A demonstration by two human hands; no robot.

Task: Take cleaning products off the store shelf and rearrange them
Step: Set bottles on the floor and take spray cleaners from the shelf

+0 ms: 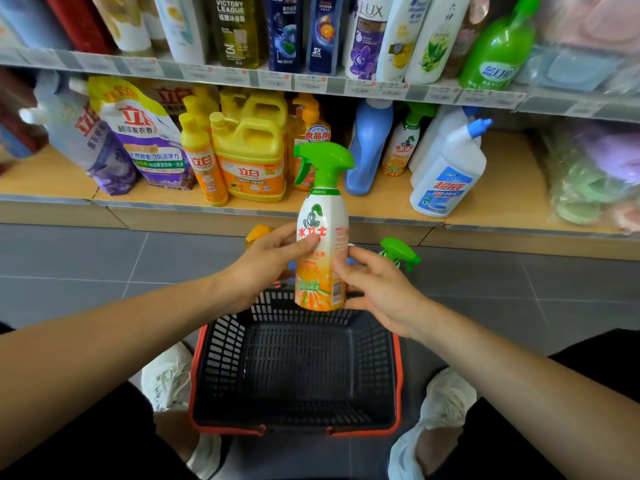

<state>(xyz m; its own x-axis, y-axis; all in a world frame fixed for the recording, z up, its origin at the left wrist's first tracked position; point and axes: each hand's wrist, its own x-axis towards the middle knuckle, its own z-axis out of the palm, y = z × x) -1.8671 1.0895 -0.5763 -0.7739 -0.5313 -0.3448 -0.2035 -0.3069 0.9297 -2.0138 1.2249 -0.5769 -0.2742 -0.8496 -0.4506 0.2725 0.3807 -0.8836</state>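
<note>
Held: spray bottle (322, 237) upright above the basket (207, 375).
Grip: left hand (273, 259) and right hand (375, 287) both grasp its body.
Advice: lower it straight; perhaps it goes into the basket.

Both hands, left hand (266, 261) and right hand (377, 289), hold an upright spray bottle (322, 251) above a black basket (294, 372); shelf (502, 174) behind

forearms (138, 327): bare | legs: black fabric (571, 410) | feet: white laced sneakers (168, 379)
</note>
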